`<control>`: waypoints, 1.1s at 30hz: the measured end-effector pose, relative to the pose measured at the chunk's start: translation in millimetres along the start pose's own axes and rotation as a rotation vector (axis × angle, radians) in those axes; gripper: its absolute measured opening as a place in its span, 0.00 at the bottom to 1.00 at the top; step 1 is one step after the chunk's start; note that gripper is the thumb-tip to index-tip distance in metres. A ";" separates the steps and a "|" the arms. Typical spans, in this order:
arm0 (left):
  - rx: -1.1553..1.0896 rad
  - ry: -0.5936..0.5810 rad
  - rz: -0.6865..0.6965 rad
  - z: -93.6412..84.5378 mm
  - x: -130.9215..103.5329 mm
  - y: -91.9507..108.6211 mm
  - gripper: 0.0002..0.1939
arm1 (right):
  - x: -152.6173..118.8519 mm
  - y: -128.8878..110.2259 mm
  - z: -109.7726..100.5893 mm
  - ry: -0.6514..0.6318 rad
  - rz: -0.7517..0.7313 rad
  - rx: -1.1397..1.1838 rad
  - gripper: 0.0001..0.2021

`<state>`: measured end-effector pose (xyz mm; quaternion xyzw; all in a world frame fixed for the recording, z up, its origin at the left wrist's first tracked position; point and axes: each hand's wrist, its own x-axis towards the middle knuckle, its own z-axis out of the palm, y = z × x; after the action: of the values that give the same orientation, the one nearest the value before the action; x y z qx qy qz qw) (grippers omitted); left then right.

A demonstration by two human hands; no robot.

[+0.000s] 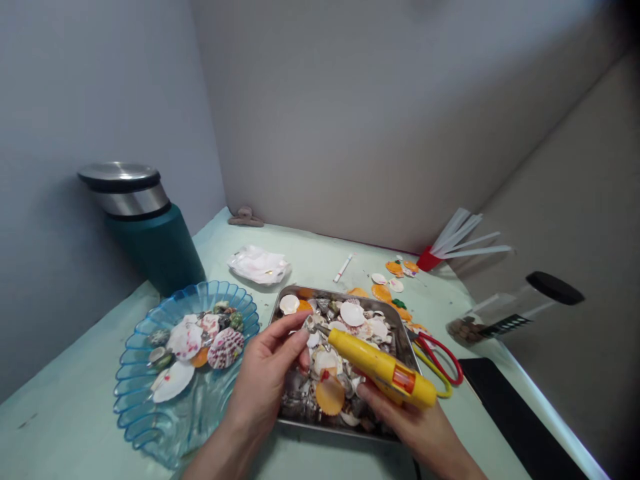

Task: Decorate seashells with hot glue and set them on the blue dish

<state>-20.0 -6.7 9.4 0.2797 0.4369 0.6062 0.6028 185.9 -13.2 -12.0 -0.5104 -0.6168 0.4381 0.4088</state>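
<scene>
My right hand (400, 413) is wrapped round the grip of a yellow glue gun (375, 360), whose metal nozzle points left. At the nozzle's tip, my left hand (273, 363) pinches a small greyish shell (311, 323) between thumb and fingers. Both hands are over a metal tray (350, 433) full of mixed shells, among them a round orange shell (330, 395) and a white one (353, 313). On the left, a blue scalloped glass plate (140, 420) holds several shells, including a purple-and-white ribbed shell (225, 348) and a white elongated one (173, 382).
A teal bottle (155, 247) rises behind the plate. Near the back lie a white packet (259, 265), a clip (245, 217) and a white stick (343, 268). Rightward are orange shells (381, 293), scissors (443, 360), a red cup (429, 259) of glue sticks, a jar (500, 313) and a black object (520, 420).
</scene>
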 end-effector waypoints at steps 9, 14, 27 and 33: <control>-0.210 -0.057 -0.133 2.8 2.0 3.6 0.17 | -2.5 -0.3 1.6 0.025 0.017 0.002 0.18; -0.283 -0.073 -0.169 1.9 2.8 3.5 0.16 | -2.6 -2.5 2.0 0.012 0.046 0.020 0.19; -0.350 -0.143 -0.186 2.4 0.6 4.5 0.11 | -5.5 -1.0 0.0 -0.026 -0.005 0.018 0.17; -0.370 -0.178 -0.208 2.1 -1.2 4.9 0.08 | -1.4 -10.3 -1.2 -0.060 -0.139 -0.071 0.11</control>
<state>-20.5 -6.9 14.9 0.1703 0.2901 0.5836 0.7391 184.5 -15.4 -1.9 -0.4670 -0.6780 0.4016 0.4012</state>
